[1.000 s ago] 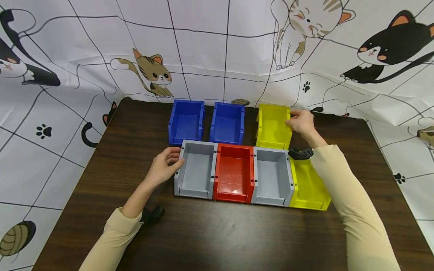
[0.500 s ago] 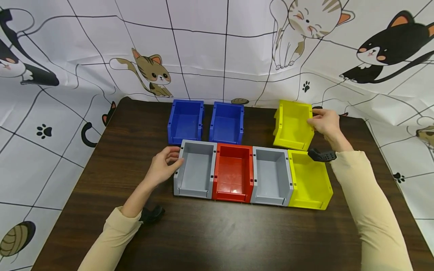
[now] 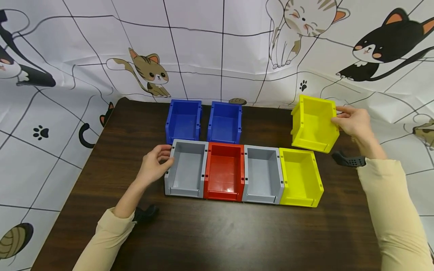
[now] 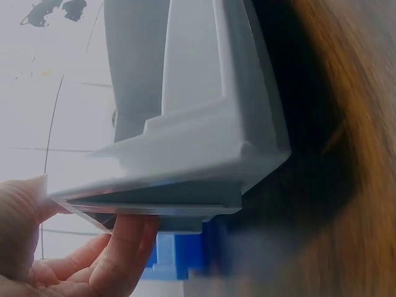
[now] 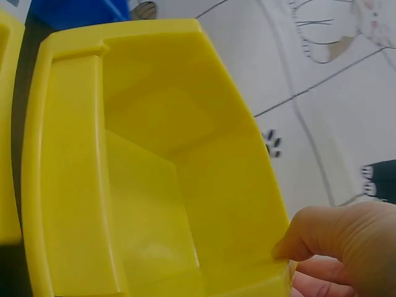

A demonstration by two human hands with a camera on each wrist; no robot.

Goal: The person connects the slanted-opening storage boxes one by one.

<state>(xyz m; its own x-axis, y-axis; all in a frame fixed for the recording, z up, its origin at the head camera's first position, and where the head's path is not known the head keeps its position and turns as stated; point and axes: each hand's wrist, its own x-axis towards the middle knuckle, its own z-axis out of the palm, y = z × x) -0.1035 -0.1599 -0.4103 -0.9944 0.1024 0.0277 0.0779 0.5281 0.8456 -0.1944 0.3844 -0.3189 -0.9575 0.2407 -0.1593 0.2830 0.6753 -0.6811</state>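
Observation:
My right hand (image 3: 356,120) pinches the right side wall of a yellow storage bin (image 3: 317,122) at the back right. That bin is tilted, and in the right wrist view the thumb (image 5: 297,238) lies inside its rim with the fingers outside. At the left end of the front row, my left hand (image 3: 152,165) holds the left wall of a grey bin (image 3: 186,169), thumb at the top edge and fingers curled below the rim. Beside it stand a red bin (image 3: 225,169), a second grey bin (image 3: 262,173) and another yellow bin (image 3: 300,177), side by side.
Two blue bins (image 3: 184,120) stand behind the row, with a narrow gap between them. All rest on a dark wooden table (image 3: 217,233). A white sheet (image 3: 203,49) printed with cartoon cats hangs along the table's back edge.
My right hand has carried the yellow bin rightward from beside the blue bins, and it now tilts more. My left hand keeps its hold on the grey bin; the front row stays together.

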